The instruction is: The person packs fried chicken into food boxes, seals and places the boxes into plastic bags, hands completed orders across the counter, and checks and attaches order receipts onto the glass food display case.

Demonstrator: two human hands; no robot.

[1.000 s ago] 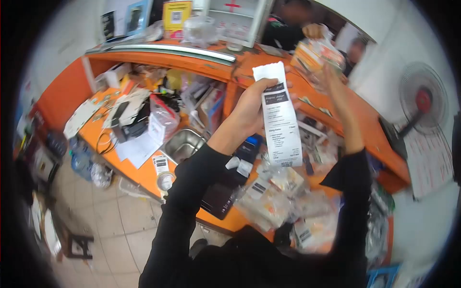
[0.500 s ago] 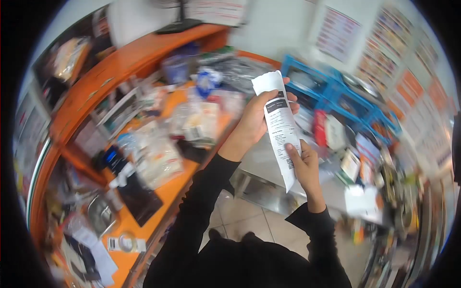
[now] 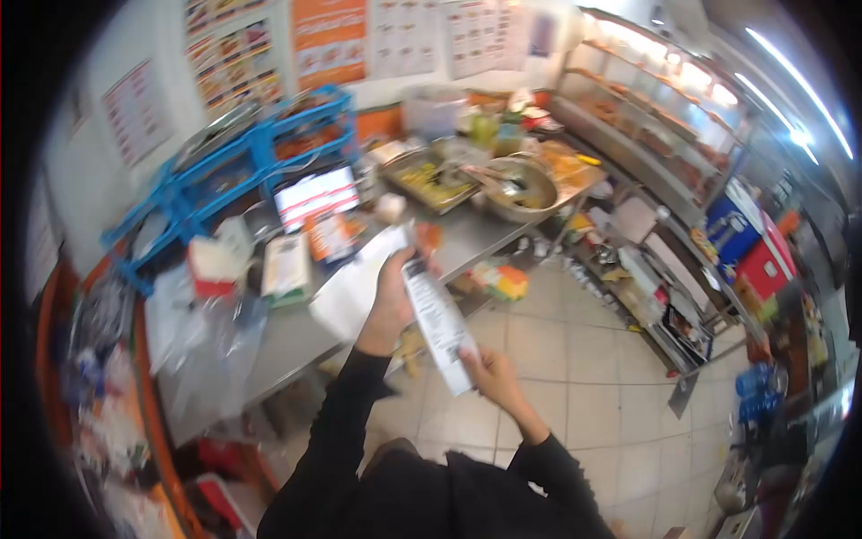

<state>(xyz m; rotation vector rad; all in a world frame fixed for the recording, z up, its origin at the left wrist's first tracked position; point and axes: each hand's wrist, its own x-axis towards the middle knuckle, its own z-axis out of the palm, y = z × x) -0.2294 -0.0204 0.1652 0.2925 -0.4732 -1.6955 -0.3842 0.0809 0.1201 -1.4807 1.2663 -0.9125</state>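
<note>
A long printed paper receipt (image 3: 434, 316) is stretched between my two hands, in the middle of the head view. My left hand (image 3: 390, 304) is closed round its upper end, thumb on the printed face. Near the lower end, my right hand (image 3: 496, 381) pinches the strip's right edge. The small print is blurred. Behind my left hand a white sheet of paper (image 3: 352, 289) lies at the edge of the metal counter (image 3: 310, 346); my hand hides part of it.
Blue crates (image 3: 224, 175) line the counter's back, beside a lit screen (image 3: 316, 198). Farther right stand a metal tray of food (image 3: 431, 180) and a large metal bowl (image 3: 519, 193). A lit display cabinet (image 3: 646, 112) and a low rack (image 3: 655, 278) are at the right, beyond the tiled floor (image 3: 584, 386).
My view has turned right, from the orange desk to the metal counter and display cabinet. Both hands still hold the receipt, which now sits lower in view.
</note>
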